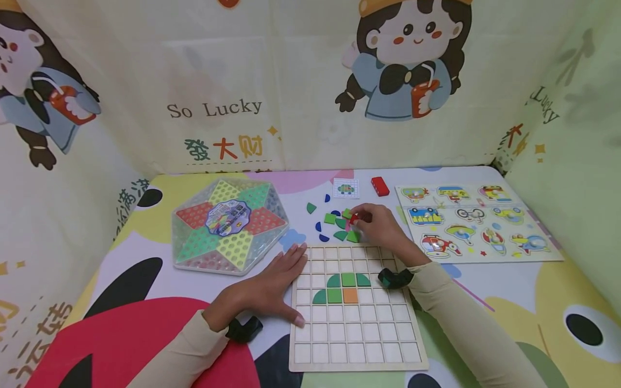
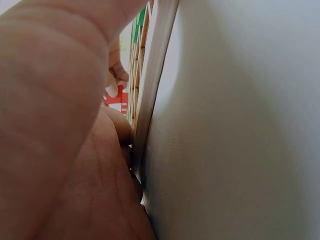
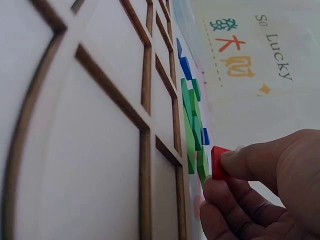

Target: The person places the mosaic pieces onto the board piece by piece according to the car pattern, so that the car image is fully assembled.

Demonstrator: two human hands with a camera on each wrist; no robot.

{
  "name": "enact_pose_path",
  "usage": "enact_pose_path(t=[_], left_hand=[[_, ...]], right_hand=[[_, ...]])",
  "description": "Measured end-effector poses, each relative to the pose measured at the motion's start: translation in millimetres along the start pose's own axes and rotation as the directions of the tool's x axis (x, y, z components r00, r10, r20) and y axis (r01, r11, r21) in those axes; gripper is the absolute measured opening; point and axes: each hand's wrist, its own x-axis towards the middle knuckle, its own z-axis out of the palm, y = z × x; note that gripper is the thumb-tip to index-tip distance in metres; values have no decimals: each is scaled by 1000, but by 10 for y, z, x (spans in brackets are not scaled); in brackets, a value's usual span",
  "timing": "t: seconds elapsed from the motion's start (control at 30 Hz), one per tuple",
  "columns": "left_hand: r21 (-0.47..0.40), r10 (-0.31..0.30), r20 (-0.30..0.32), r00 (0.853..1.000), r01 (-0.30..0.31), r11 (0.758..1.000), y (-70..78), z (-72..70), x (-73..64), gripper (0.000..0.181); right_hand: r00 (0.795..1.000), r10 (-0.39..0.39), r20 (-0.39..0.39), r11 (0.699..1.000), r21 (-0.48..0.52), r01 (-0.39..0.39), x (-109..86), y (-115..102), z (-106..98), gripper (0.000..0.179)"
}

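My right hand [image 1: 380, 226] pinches a small red block [image 3: 218, 163] between thumb and fingertips, above the loose pieces behind the board. My left hand [image 1: 271, 285] lies along the left edge of the wooden grid board [image 1: 359, 350], fingers straight, with the fingertips at its upper left corner and the thumb at its side. On the board sit a green square [image 1: 348, 279], another green square [image 1: 335, 296], an orange square [image 1: 350, 296] and several dark green quarter-round pieces [image 1: 319, 297]. Green and blue pieces [image 1: 341, 235] lie scattered just beyond the board.
A small pattern card [image 1: 346, 188] lies at the back, with a red box [image 1: 380, 186] to its right. On the left is a hexagonal Chinese checkers set [image 1: 230, 226]. A vehicle puzzle board [image 1: 477, 223] lies on the right. A printed curtain [image 1: 301, 108] hangs behind the table.
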Motion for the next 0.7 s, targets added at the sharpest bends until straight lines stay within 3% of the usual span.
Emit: enact_pose_path(t=[0.5, 0.7], left_hand=[[-5, 6, 6, 1000, -6, 1000, -3, -5, 4, 124], [5, 0, 5, 1000, 0, 1000, 1, -1, 4, 123]], right_hand=[[993, -94, 71, 995, -12, 95, -273, 87, -134, 25], [988, -85, 127, 996, 35, 82, -330, 158, -183, 24]])
